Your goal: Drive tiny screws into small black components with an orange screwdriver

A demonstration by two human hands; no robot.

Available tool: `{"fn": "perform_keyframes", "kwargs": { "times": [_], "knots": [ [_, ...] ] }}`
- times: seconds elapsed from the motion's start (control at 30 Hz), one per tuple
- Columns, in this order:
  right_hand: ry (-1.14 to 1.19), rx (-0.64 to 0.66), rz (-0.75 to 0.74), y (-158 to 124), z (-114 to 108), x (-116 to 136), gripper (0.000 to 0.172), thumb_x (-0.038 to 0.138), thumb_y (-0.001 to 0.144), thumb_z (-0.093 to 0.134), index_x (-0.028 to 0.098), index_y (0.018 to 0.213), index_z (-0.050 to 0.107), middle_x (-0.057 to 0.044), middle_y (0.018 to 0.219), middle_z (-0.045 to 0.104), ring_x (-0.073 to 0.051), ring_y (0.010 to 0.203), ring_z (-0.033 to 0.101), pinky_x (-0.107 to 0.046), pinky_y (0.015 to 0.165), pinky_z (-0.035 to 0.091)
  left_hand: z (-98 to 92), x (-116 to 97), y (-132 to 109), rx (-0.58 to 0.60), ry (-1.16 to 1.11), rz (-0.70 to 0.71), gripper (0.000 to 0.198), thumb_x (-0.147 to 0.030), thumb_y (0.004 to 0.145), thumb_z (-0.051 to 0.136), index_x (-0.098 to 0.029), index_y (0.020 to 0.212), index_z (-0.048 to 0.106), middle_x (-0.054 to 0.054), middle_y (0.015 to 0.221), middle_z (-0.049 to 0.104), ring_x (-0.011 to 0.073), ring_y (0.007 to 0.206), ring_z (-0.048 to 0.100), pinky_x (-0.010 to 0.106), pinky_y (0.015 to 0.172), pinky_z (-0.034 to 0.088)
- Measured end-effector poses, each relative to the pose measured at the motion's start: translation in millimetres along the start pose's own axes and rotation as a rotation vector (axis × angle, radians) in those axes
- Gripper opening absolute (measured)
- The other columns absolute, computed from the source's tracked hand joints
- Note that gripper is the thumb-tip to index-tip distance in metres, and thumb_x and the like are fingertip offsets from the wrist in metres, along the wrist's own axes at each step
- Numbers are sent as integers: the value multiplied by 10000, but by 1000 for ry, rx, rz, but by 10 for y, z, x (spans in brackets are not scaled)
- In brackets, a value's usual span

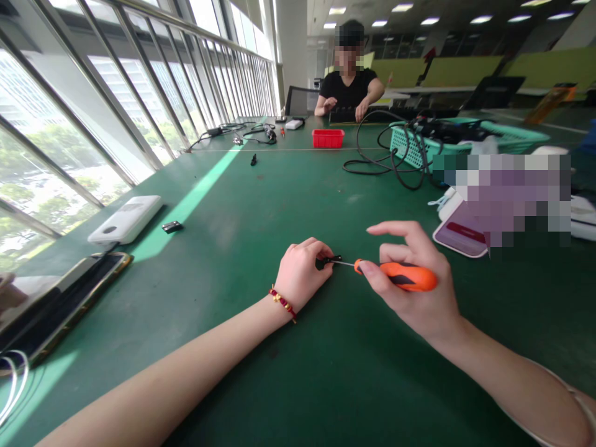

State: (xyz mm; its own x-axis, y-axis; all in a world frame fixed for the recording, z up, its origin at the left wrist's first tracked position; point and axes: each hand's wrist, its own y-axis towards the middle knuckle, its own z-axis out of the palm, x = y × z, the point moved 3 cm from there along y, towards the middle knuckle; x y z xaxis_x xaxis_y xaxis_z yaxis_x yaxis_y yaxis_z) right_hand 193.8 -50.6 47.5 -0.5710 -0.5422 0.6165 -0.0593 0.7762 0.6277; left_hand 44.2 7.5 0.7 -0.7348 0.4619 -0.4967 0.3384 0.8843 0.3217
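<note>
On the green table [261, 205], my left hand [303, 270] is closed on a small black part [336, 257], pinched between thumb and fingers. A red beaded bracelet [282, 302] circles that wrist. My right hand [419, 279] holds an orange and black screwdriver [414, 277] by its handle, the thumb against the handle's front end and the index finger stretched out above. The thin metal shaft points left and its tip reaches the black part. What exactly the tip touches is too small to tell.
A white box [125, 219], a small black piece [172, 226] and a dark phone [65, 304] lie left. Ahead are a red tray [328, 138], black cables [367, 166] and a teal basket [412, 149]. A phone [460, 230] stands right. A person [349, 87] sits across.
</note>
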Motion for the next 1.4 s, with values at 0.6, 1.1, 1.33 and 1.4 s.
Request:
{"fn": "perform_keyframes", "kwargs": {
  "times": [0.6, 1.1, 1.33, 1.4],
  "knots": [
    [-31, -24, -111, -12, -7, 63, 162, 185, 743, 599, 201, 898, 551, 45, 588, 524, -88, 502, 502, -218, 534, 436, -15, 43, 5, 10, -66, -3, 84, -155, 693, 568, -178, 750, 626, 3, 753, 620, 131, 682, 585, 243, 645, 473],
    [48, -22, -138, -31, 52, -2, 408, 178, 733, 602, 186, 1119, 470, 8, 735, 535, -119, 655, 546, -254, 647, 470, -77, 96, 32, -26, 29, 12, 77, -166, 698, 566, -179, 746, 625, -3, 746, 620, 135, 679, 587, 255, 657, 467],
    [6, 115, 58, -27, 79, -52, 307, 327, 764, 584, 177, 1024, 522, 71, 512, 481, -84, 410, 438, -221, 440, 370, -87, 133, 46, -43, 6, -3, 89, -169, 689, 576, -175, 753, 638, 1, 746, 622, 136, 682, 588, 250, 652, 473],
    [31, 138, 51, -29, 82, -31, 194, 303, 787, 564, 182, 938, 548, 84, 457, 449, -69, 374, 400, -211, 427, 349, -84, 130, 43, -43, 0, -3, 91, -170, 689, 574, -176, 754, 637, 2, 749, 623, 135, 682, 589, 246, 646, 474]
  ]
}}
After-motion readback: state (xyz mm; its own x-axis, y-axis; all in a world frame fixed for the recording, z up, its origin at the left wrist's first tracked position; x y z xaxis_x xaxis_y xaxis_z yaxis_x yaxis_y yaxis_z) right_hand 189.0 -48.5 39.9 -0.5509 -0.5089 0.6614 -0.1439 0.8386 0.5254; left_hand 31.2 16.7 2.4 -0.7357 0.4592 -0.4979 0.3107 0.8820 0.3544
